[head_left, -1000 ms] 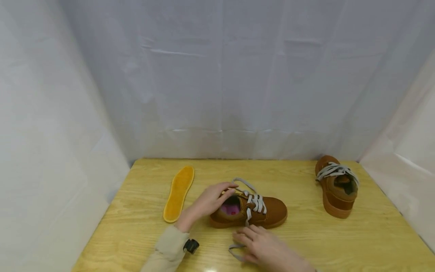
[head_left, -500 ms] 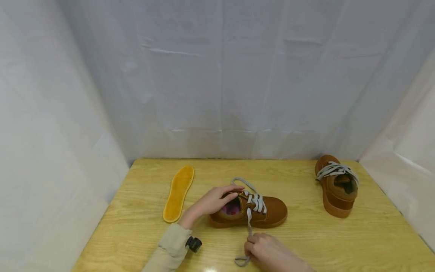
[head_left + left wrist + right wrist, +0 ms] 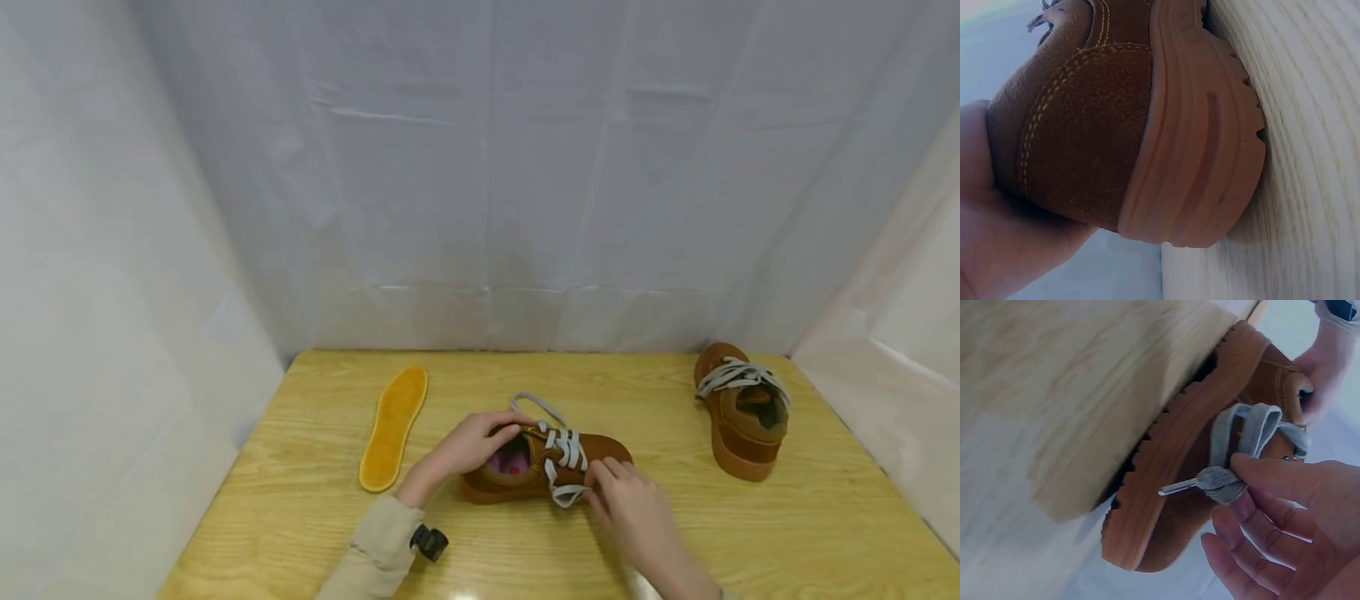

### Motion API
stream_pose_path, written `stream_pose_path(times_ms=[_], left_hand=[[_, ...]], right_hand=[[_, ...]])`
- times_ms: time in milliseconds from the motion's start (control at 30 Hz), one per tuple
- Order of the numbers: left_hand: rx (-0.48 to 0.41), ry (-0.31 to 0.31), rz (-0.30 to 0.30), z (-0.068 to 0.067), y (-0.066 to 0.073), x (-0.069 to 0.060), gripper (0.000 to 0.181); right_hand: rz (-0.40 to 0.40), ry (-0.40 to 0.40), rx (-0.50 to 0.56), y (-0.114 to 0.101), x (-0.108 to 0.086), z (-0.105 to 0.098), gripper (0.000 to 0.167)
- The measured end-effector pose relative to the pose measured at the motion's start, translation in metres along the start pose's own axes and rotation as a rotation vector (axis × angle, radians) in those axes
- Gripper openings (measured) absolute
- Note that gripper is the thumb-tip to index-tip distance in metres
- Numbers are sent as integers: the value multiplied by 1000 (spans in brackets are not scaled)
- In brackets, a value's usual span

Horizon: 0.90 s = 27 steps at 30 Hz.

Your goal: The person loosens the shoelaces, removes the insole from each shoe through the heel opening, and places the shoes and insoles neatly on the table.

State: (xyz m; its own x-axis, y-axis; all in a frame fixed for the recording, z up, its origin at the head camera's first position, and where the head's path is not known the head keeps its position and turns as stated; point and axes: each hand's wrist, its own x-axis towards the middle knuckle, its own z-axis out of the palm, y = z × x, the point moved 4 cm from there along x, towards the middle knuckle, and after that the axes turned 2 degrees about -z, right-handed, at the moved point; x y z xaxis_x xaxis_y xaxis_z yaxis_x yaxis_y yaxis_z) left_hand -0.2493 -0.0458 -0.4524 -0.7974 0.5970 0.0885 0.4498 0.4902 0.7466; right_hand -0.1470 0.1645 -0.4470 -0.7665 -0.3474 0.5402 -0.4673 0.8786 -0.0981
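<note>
A brown lace-up shoe (image 3: 531,482) stands on the table, its toe to the right, with a pink lining inside the opening. My left hand (image 3: 468,446) grips the collar on its heel side; in the left wrist view that hand (image 3: 1022,244) lies against the heel (image 3: 1091,137). Beside the toe, my right hand (image 3: 630,504) pinches the near grey shoelace (image 3: 1219,481) between thumb and fingers, the tip of the lace sticking out. That lace bends in a loop along the shoe's near side. The far lace (image 3: 536,398) curves loose behind the shoe.
An orange-yellow insole (image 3: 393,427) lies flat on the wooden table (image 3: 300,500) at the left. A second brown shoe (image 3: 738,417) with grey laces stands near the back right corner. White sheeting (image 3: 480,208) hangs behind the table and at both sides.
My right hand has taken hold of the near lace and moved it up and to the right, from the table in front to beside the toe. The left hand has barely moved.
</note>
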Motion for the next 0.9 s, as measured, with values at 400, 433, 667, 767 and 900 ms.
stream_pose_path(times_ms=[400,433,667,767,900], left_hand=[[-8,21,-40,1,-2,-1,32],[-3,27,-42,1,-1,-1,32],[67,69,-73,5,11,-9,34],[94,82,-98,10,19,-15,34],[134,129,-115,16,29,-22,31]], right_hand=[[90,-100,21,9,6,7,43],[92,-106,22,10,6,8,44],[113,-159,13,19,15,11,43],[108,-189,2,26,20,10,42],[109,-206,-7,35,24,8,41]])
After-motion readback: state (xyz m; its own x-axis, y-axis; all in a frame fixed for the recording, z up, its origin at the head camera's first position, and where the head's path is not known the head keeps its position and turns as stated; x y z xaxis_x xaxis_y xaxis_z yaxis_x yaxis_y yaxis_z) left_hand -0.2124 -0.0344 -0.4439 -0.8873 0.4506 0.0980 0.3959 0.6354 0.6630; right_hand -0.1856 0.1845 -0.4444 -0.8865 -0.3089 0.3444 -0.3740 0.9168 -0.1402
